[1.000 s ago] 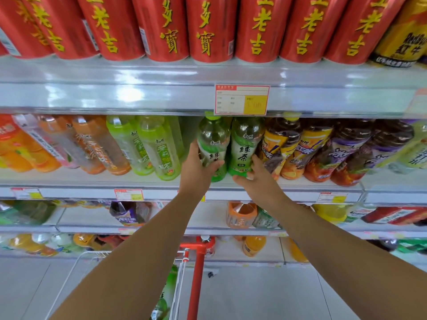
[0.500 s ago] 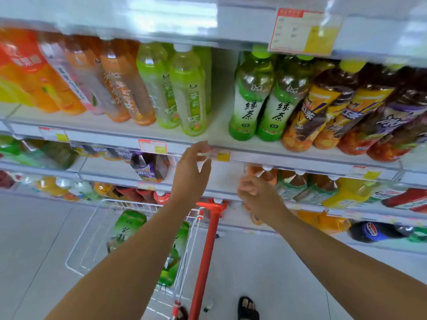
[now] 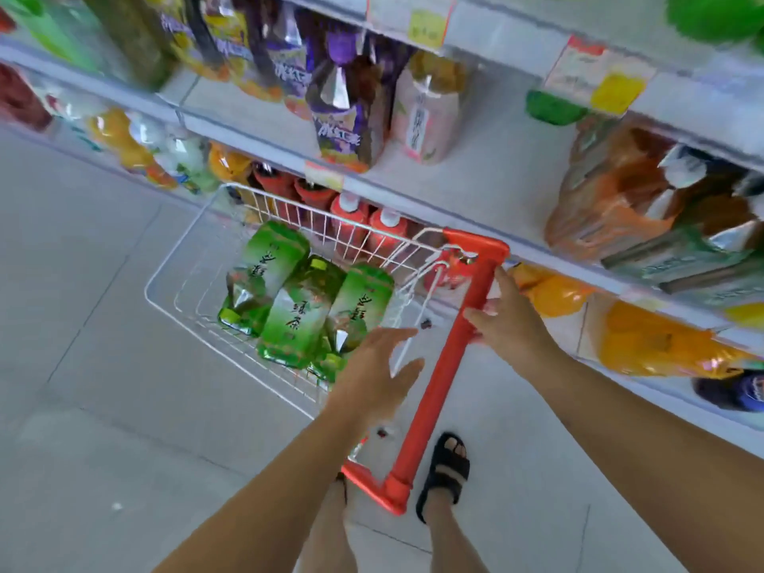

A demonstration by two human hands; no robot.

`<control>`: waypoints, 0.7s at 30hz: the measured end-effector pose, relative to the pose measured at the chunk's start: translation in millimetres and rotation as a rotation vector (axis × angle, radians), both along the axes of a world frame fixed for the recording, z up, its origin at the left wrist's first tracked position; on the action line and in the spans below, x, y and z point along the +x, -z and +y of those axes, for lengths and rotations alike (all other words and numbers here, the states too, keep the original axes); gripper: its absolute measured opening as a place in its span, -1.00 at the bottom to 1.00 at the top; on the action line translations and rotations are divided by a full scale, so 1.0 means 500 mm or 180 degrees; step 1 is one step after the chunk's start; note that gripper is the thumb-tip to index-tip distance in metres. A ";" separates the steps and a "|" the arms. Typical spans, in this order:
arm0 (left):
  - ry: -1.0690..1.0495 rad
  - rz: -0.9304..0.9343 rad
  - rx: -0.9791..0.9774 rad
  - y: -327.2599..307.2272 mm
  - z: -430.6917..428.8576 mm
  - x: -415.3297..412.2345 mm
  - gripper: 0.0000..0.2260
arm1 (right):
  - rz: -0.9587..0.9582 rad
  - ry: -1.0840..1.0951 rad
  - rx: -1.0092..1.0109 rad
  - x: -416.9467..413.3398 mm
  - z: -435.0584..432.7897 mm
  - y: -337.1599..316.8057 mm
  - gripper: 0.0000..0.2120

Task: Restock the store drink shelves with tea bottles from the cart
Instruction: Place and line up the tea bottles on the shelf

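**Both hands down from shelf to cart**

Your hands are no longer reaching at the shelf edge as they were half a second ago; you are now looking down into the cart (image 3: 165, 258). Your left hand (image 3: 374, 374) is hovering wide, fingers spread and holding nothing, over the near end of the wire basket, just beside the tea bottles (image 3: 297, 312). Three green tea bottles are lying on their sides in the cart, packed against one another. Your right hand (image 3: 506, 320) is resting on the red handle (image 3: 446, 366), fingers lying across the bar; you cannot tell whether they are gripping it. The cart is standing close along the shelves (image 3: 488, 167), which are carrying blurred drinks. One foot in a black sandal (image 3: 444, 473) is showing on the floor (image 3: 103, 366) under the handle.
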State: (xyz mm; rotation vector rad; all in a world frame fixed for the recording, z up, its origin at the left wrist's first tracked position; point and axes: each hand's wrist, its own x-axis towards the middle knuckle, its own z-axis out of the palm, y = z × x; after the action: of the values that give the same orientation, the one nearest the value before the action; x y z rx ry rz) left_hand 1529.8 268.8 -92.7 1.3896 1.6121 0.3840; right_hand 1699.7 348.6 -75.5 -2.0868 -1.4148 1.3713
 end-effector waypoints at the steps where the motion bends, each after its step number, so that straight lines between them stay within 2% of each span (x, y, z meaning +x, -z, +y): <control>1: 0.0084 -0.0003 0.0005 0.010 -0.002 0.007 -0.59 | 0.0037 0.0052 0.0049 0.001 0.001 0.010 -0.33; 5: 0.0206 -0.0073 -0.0237 0.036 0.008 0.019 -0.46 | 0.0302 0.0241 -0.0011 -0.002 0.005 0.025 -0.44; 8: 0.0277 -0.0125 -0.0370 0.041 0.002 0.008 -0.39 | 0.0361 0.0277 -0.0104 -0.020 0.013 0.030 -0.38; 10: 0.0329 -0.0087 -0.0383 0.035 -0.010 -0.004 -0.42 | 0.0389 0.0259 -0.0150 -0.039 0.013 0.030 -0.34; 14: 0.0175 0.0039 -0.0250 0.029 -0.021 -0.059 -0.50 | 0.0589 0.0200 -0.0033 -0.104 0.003 0.034 -0.40; 17: 0.0034 0.0005 -0.0220 0.027 -0.022 -0.120 -0.50 | 0.0721 0.0071 0.0099 -0.161 0.009 0.040 -0.22; 19: -0.0026 -0.0024 -0.0191 0.024 -0.022 -0.163 -0.51 | 0.0543 -0.0212 0.0252 -0.198 0.014 0.047 -0.16; 21: -0.0071 -0.0046 -0.0153 0.022 -0.018 -0.198 -0.51 | 0.0130 -0.0623 0.0459 -0.228 0.024 0.046 -0.28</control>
State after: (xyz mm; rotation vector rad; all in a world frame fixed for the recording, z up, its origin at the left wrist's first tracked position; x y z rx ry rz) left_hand 1430.7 260.0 -103.6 1.3309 1.6161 0.3650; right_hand 1585.9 360.8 -98.3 -1.8616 -1.6845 1.3290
